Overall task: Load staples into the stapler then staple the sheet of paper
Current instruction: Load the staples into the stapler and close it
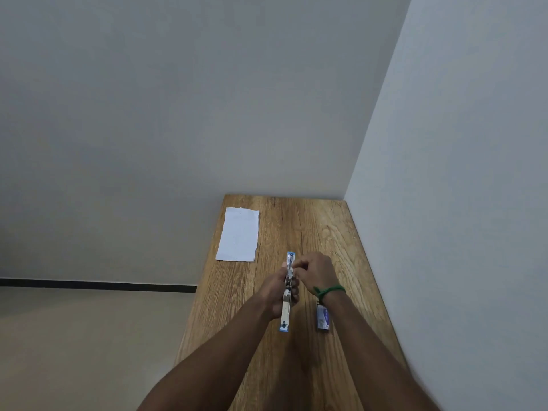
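A blue and silver stapler (286,310) is swung wide open, stretched out lengthwise above the wooden table (311,232). My left hand (275,289) grips it around the middle from the left. My right hand (314,272) has its fingertips pinched at the stapler's metal channel; whether staples are between them is too small to tell. A small staple box (323,318) lies on the table just under my right wrist. The white sheet of paper (238,235) lies flat at the far left of the table, apart from both hands.
The table stands in a corner, with a wall behind it and a wall (459,173) along its right edge. Its left edge drops to a beige floor (89,351). A green band is tied around my right wrist.
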